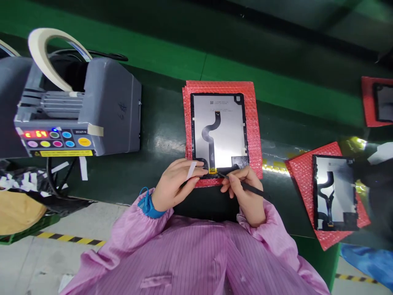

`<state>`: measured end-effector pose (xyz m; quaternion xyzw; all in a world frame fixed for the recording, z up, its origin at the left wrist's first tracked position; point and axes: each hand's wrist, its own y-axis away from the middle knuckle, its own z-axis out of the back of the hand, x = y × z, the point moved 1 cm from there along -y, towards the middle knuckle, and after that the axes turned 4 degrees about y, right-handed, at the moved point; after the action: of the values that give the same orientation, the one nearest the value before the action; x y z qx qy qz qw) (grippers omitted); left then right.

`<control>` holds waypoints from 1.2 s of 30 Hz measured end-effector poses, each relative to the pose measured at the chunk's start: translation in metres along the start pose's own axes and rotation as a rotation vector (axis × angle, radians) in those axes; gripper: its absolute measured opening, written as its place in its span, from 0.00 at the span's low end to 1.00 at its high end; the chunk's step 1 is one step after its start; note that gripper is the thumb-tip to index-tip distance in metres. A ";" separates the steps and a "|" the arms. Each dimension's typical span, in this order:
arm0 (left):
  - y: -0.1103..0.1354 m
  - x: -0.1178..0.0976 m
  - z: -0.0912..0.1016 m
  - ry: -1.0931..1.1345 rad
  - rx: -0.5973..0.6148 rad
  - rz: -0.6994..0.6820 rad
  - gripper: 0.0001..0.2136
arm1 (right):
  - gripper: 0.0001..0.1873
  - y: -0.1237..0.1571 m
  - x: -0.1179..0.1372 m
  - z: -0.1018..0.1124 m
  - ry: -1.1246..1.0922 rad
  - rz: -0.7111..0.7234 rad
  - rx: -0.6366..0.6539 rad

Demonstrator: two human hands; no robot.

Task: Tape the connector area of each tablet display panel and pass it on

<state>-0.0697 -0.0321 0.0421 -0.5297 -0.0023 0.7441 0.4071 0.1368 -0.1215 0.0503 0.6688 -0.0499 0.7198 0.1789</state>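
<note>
A tablet screen panel (229, 137) lies back side up, with a black S-shaped flex cable (208, 133) running down to a gold connector end (213, 170). My left hand (176, 182) rests with fingers stretched over the panel's lower left corner. A strip of white tape (191, 170) sticks across its fingers. In my right hand (245, 188) is a slim black tool that looks like tweezers (253, 189), its tip at the panel's lower edge near the connector. Red bubble-wrap sheets (253, 135) lie beneath the panel.
On the left stands a grey tape dispenser (115, 110) with a lit display and a tape roll (38, 53). A second panel (337, 180) rests on red bubble wrap (302, 172) at right. Another panel (385, 102) shows at the far right edge. Tape scraps (24, 180) hang at lower left.
</note>
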 end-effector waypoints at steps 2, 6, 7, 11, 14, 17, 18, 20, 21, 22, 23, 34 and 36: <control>0.001 0.002 -0.001 -0.003 -0.007 -0.009 0.11 | 0.14 0.000 -0.001 0.000 0.004 -0.003 0.009; 0.004 0.003 -0.001 -0.018 -0.020 -0.001 0.11 | 0.13 -0.001 0.000 0.000 0.029 0.015 0.010; 0.004 0.004 -0.001 -0.021 -0.019 0.002 0.11 | 0.12 -0.001 0.000 0.000 0.038 0.021 0.008; 0.005 0.004 -0.002 -0.022 -0.012 0.017 0.11 | 0.12 -0.001 0.001 0.000 0.069 0.039 -0.001; 0.005 0.005 -0.002 -0.023 -0.005 0.028 0.11 | 0.12 -0.001 0.000 0.000 0.097 0.045 0.000; 0.006 0.006 -0.002 -0.033 -0.003 0.024 0.12 | 0.12 -0.001 -0.002 0.001 0.125 0.053 0.025; 0.006 0.006 -0.002 -0.039 -0.006 0.014 0.12 | 0.12 -0.001 -0.002 0.002 0.128 0.052 0.028; 0.005 0.006 -0.003 -0.056 0.001 -0.012 0.12 | 0.12 -0.001 -0.001 0.002 0.126 0.041 0.014; 0.005 0.006 -0.004 -0.069 0.015 -0.029 0.12 | 0.12 -0.001 0.000 0.002 0.124 0.036 0.005; 0.004 0.006 -0.004 -0.087 0.033 -0.046 0.12 | 0.12 -0.001 0.001 0.001 0.123 0.029 -0.001; 0.004 0.006 -0.005 -0.107 0.057 -0.064 0.12 | 0.12 -0.001 0.003 0.000 0.124 0.025 -0.006; -0.003 -0.007 -0.013 -0.183 0.182 -0.145 0.13 | 0.04 0.004 0.016 0.025 0.276 0.167 -0.109; -0.005 -0.016 -0.021 0.010 0.152 -0.121 0.13 | 0.06 0.004 0.028 0.028 0.240 0.295 0.052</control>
<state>-0.0485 -0.0477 0.0479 -0.4998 0.0241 0.7136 0.4903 0.1612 -0.1289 0.0812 0.5679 -0.1071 0.8140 0.0589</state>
